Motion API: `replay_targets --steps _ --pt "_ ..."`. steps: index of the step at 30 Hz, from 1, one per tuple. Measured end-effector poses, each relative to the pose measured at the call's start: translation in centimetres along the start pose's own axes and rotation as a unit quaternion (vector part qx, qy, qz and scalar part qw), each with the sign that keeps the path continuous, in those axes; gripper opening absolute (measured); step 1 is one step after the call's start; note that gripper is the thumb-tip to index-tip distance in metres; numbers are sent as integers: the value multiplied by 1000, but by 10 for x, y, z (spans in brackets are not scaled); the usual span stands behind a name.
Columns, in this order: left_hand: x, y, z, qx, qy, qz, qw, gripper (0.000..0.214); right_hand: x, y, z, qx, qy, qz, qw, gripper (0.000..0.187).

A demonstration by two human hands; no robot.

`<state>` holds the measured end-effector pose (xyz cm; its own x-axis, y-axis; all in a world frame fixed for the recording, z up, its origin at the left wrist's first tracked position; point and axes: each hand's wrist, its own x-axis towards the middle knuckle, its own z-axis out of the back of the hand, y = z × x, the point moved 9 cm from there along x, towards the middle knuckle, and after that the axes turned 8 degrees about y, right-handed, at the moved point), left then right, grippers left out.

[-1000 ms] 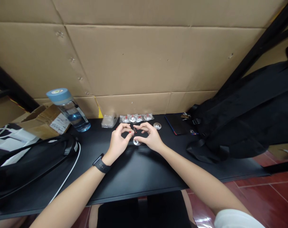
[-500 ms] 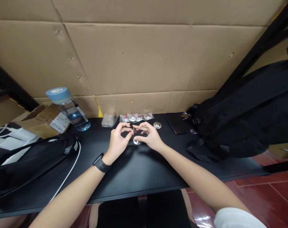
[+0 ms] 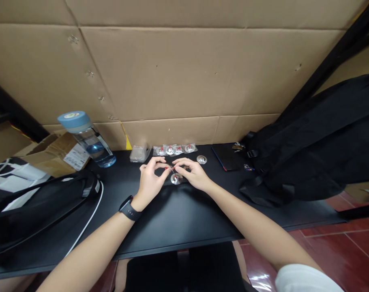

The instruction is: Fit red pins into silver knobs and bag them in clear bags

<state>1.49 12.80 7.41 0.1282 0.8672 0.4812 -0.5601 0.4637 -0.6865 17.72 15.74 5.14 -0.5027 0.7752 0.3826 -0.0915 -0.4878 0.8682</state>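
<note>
Near the middle of the black table, both hands meet over a small metal cymbal seen almost edge-on (image 3: 172,169), with bits of red cord showing on either side of it. The thumb and fingers of my left hand (image 3: 153,176) pinch at the red cord on its left. My right hand (image 3: 193,173) pinches at the cymbal's right side, its fingertips partly hiding it. Just below the fingertips, a second silver cymbal (image 3: 176,179) with a domed centre lies on the table. Another cymbal (image 3: 202,159) rests beyond my right hand.
Bagged cymbals with red cords (image 3: 175,150) line the back beside a stack of clear plastic bags (image 3: 138,154). A water bottle (image 3: 95,144), cardboard box (image 3: 55,156) and black bag (image 3: 50,202) stand left. A dark tablet-like slab (image 3: 225,159), keys (image 3: 238,147) and black backpack (image 3: 312,150) are right.
The held cymbal has tilted from nearly upright to a slant. My right thumb has shifted up, showing more of the cymbal on the table.
</note>
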Motion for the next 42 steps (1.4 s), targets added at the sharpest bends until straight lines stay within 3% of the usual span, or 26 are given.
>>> replay_targets --steps 11,18,24,33,42 --pt "-3 -10 -5 90 17 -11 996 18 0 8 7 -74 -1 11 997 9" --pt "-4 -14 -11 84 63 -34 994 17 0 -8 -1 -42 42 -35 998 19" --pt "-5 -22 -15 122 99 -89 984 61 1 -14 0 -8 45 -46 998 26" --pt "-3 -20 -12 165 77 -104 978 42 1 -16 -2 -21 55 -43 997 22" --pt "1 -2 -24 164 131 -67 976 44 0 -19 6 -147 52 -48 987 13"
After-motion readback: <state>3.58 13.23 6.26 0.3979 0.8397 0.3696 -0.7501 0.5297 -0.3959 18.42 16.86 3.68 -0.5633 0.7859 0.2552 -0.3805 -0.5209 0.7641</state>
